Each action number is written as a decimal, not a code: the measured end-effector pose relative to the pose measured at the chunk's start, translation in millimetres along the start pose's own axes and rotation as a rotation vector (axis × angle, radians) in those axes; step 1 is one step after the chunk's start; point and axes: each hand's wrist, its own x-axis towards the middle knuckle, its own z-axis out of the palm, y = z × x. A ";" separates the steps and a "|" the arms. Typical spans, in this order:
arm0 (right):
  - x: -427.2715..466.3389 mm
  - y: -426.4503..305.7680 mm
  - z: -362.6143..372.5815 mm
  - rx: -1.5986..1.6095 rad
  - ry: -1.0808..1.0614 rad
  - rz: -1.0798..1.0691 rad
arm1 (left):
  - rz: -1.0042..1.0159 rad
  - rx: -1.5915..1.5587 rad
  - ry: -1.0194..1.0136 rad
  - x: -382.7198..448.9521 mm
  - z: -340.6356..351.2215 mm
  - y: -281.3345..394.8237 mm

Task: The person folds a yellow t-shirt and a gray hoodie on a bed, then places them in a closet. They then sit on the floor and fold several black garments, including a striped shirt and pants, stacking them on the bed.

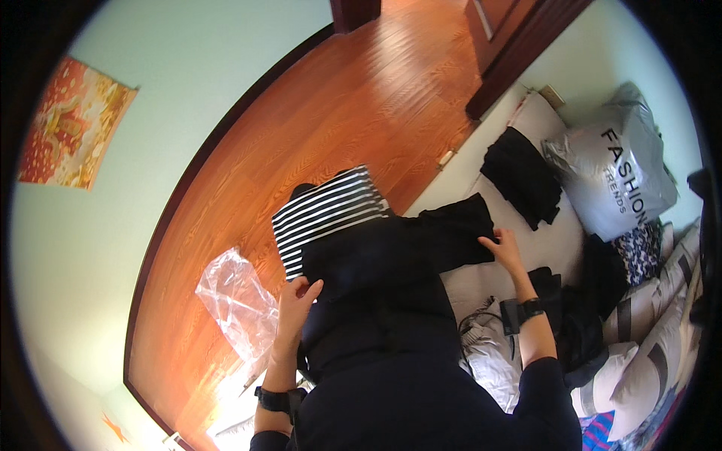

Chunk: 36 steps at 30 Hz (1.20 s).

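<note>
A black cloth garment (361,253) lies spread across in front of me, between my two hands. My left hand (294,307) pinches its left edge with thumb and fingertips. At the opposite end, my right hand (505,251) holds the garment's edge, thumb on top and the other fingers partly hidden. A black-and-white striped cloth (333,211) sticks out beyond the black garment's far left side. Part of the striped cloth is covered by the black one. My dark clothing blends with the garment's near side, so that border is hard to see.
A clear plastic bag (240,304) lies by my left forearm, above the wood floor (316,124). On the light-coloured bedding (564,248) to the right are a folded black garment (522,177), a silver printed plastic bag (617,169), crumpled pale cloth (496,361) and pillows (643,383).
</note>
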 end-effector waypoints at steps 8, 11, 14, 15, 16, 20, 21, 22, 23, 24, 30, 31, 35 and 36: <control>4.7 -70.1 -36.9 0.578 0.062 0.279 | -0.167 0.023 -0.134 -12.3 10.5 53.3; -1.0 -113.8 -95.6 0.842 0.165 0.319 | -0.041 -0.210 -0.166 -22.4 -8.1 71.8; -20.7 -174.0 -148.3 0.998 0.171 0.212 | 0.062 -0.165 -0.129 -18.4 -29.1 86.2; -26.2 -195.3 -163.0 1.061 0.154 0.067 | 0.087 -0.117 -0.104 -14.2 -35.2 88.6; -29.1 -216.5 -173.4 1.026 0.209 0.078 | 0.141 -0.081 -0.097 -9.5 -40.4 89.4; -17.7 -277.8 -192.1 1.083 0.162 -0.082 | 0.030 -0.062 -0.086 22.5 -56.6 80.3; -10.9 -284.6 -191.6 1.147 0.086 -0.148 | 0.059 -0.053 -0.069 30.4 -57.4 75.3; -1.3 -289.7 -182.0 1.134 0.081 -0.112 | 0.082 -0.049 -0.043 37.8 -57.4 70.5; 6.0 -290.4 -174.6 1.059 0.047 -0.073 | 0.107 -0.046 -0.016 42.8 -56.9 66.1; 12.7 -289.5 -162.7 1.009 0.033 -0.052 | 0.069 0.273 0.090 44.9 -54.0 62.1; 18.7 -269.7 -122.0 0.941 0.108 0.119 | 0.738 0.801 0.425 33.1 -4.8 67.9; 16.3 -272.0 -121.3 0.990 0.056 0.108 | 0.758 0.803 0.299 32.0 10.7 71.4; 2.7 -311.0 -115.9 0.982 0.135 0.002 | 0.943 1.052 -0.208 48.8 68.4 76.2; 1.0 -326.6 -110.8 0.990 0.083 -0.004 | 0.926 1.054 -0.218 52.2 74.7 73.5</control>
